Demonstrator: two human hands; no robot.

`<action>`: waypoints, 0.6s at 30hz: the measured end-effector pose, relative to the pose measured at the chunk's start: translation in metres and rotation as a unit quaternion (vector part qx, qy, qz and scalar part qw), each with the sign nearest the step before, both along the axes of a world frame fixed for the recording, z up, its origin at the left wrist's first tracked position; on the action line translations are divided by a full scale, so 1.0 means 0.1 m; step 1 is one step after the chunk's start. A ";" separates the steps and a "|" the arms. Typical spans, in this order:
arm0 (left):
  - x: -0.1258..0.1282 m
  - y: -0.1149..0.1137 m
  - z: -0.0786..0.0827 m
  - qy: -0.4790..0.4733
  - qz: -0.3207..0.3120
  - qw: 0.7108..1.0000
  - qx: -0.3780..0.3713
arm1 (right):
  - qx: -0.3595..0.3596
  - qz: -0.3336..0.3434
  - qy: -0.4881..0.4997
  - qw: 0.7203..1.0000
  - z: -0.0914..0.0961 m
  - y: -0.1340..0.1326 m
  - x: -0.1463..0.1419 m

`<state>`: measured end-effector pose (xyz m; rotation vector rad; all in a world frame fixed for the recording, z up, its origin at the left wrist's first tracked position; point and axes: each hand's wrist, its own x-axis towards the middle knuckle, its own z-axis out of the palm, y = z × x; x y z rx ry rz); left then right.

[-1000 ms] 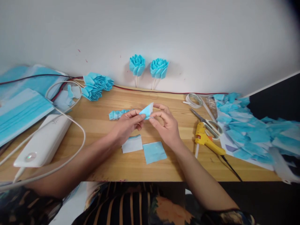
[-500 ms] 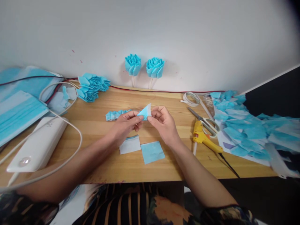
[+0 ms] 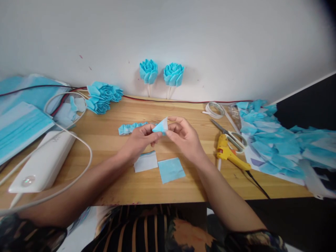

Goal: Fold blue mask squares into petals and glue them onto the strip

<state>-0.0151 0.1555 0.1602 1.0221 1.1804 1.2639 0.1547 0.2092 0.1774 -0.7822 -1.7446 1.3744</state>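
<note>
Both of my hands meet above the middle of the wooden table (image 3: 199, 185), pinching one small folded piece of blue cloth (image 3: 161, 126). My left hand (image 3: 138, 140) grips its left corner with thumb and fingers closed. My right hand (image 3: 184, 137) pinches its right side, fingers curled. Below the hands a blue cloth square (image 3: 171, 169) and a whitish square (image 3: 145, 161) lie flat on the table. A pleated blue strip (image 3: 128, 128) lies just behind my left hand.
Two blue cloth flowers (image 3: 160, 74) lean on the wall, and more flowers (image 3: 102, 96) lie at the back left. Scissors (image 3: 231, 134), a yellow glue gun (image 3: 229, 154), a tape roll (image 3: 215, 109) and a heap of blue scraps (image 3: 275, 147) are right. A white power bank (image 3: 43, 161), cables and face masks (image 3: 19, 127) are left.
The folded blue piece has been pressed smaller and tipped between my fingers; my right thumb and fingers have closed further onto it. Both hands stay in about the same spot.
</note>
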 end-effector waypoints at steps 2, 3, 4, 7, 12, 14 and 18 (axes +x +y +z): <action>-0.01 0.00 0.02 0.007 0.004 1.000 -0.006 | 0.075 -0.038 -0.048 0.995 0.15 -0.03 0.20; -0.01 0.00 0.03 0.012 0.005 1.000 -0.011 | 0.125 -0.070 -0.083 0.986 0.24 -0.05 0.35; -0.01 -0.01 0.04 0.017 0.006 1.000 -0.015 | 0.175 -0.109 -0.131 0.970 0.32 -0.07 0.52; 0.00 -0.02 0.05 0.030 0.014 0.999 -0.025 | 0.301 -0.210 -0.303 0.879 0.48 -0.13 1.16; -0.02 -0.02 -0.01 0.037 0.020 0.999 -0.022 | 0.297 -0.197 -0.530 0.769 0.42 -0.20 2.08; -0.02 -0.01 -0.02 0.045 0.019 0.999 -0.021 | 0.290 -0.159 -0.575 0.749 0.30 -0.22 2.24; 0.00 -0.01 0.00 0.065 0.027 0.997 -0.020 | 0.303 -0.086 -0.580 0.751 0.03 -0.18 2.23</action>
